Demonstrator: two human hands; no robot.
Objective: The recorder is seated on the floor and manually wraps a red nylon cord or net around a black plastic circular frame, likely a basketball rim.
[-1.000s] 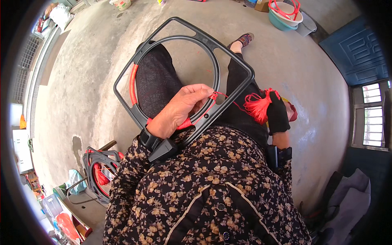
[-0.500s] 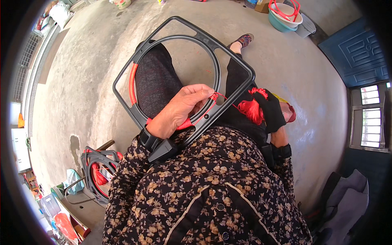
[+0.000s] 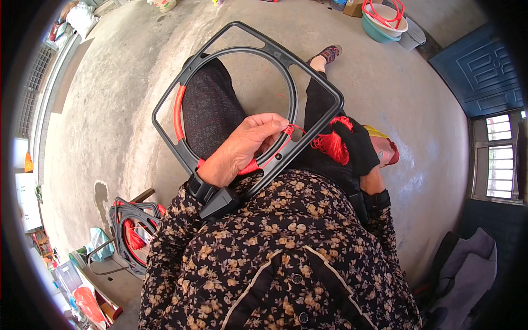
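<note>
Your left hand (image 3: 242, 148) pinches the red cord (image 3: 278, 144) against the black square plastic frame with its round opening (image 3: 250, 52), while your gloved right hand (image 3: 357, 146) grips the red cord bundle (image 3: 330, 144).

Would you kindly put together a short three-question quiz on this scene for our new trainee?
1. True or false: the black frame rests across the person's lap.
2. Which hand wears a dark glove? A) left hand B) right hand C) both
3. Fill in: the right hand holds a bundle of ____ coloured cord.

Key:
1. True; the frame, a square with an inner ring, lies tilted over the knees, with the bare left hand on its near rim.
2. B; the left is bare and pinches the cord at the ring.
3. Red; the same cord is wound round parts of the ring.
</note>
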